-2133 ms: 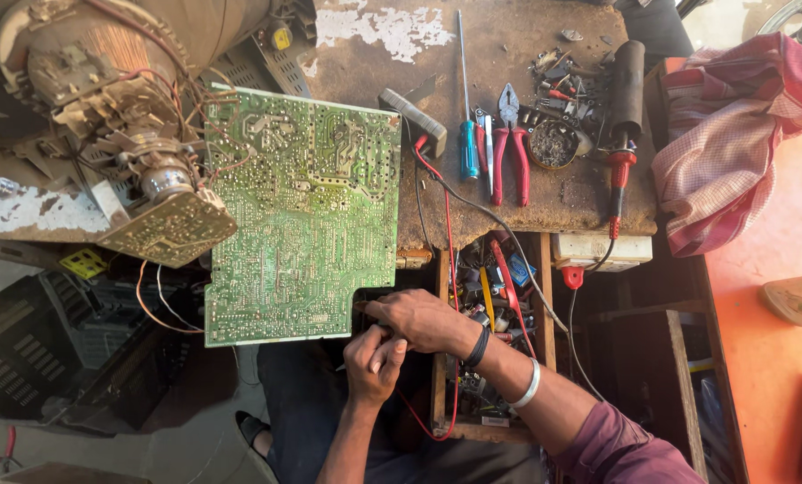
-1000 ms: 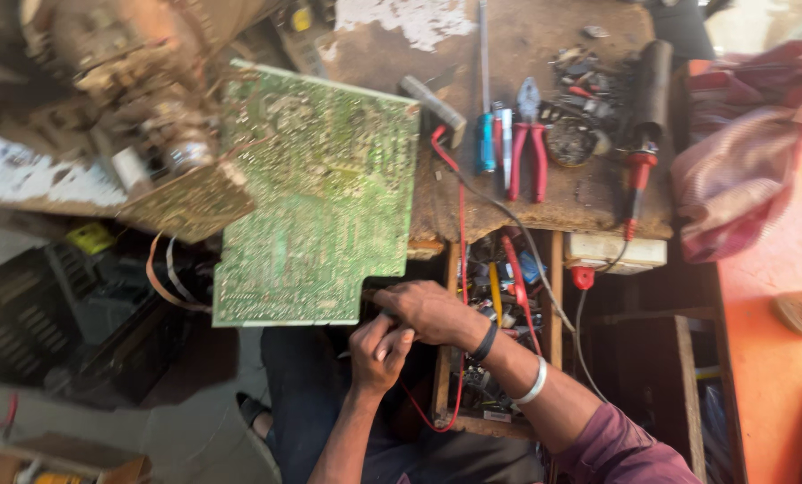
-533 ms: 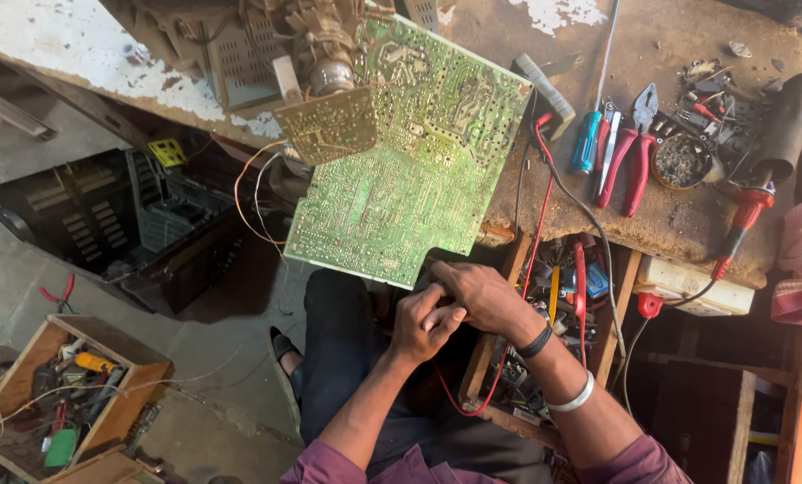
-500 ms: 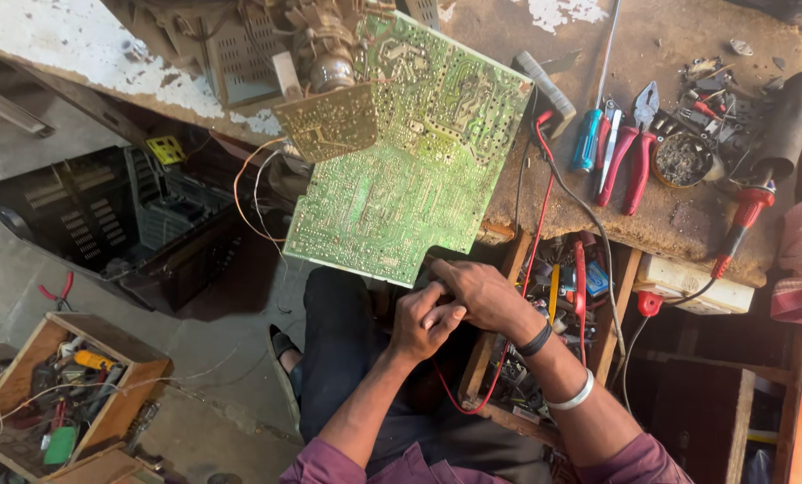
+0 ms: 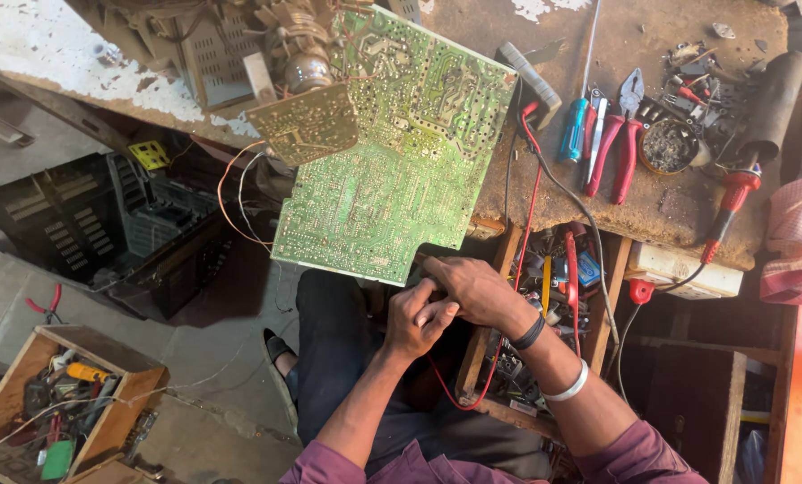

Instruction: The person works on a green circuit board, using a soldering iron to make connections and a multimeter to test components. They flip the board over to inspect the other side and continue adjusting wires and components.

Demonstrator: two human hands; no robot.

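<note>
The left hand (image 5: 416,321) and right hand (image 5: 474,289) are pressed together below the large green circuit board (image 5: 392,152). Fingers (image 5: 437,309) are curled tight; anything pinched cannot be told.

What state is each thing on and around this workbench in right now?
green circuit board: solder side up, overhanging the bench edge
left hand: closed, pressed against the right hand; what it holds is hidden
right hand: fingers curled at the board's lower edge
red pliers: lying on the bench, handles spread
blue screwdriver: lying flat, untouched
wooden box: open on the floor, full of tools
</note>
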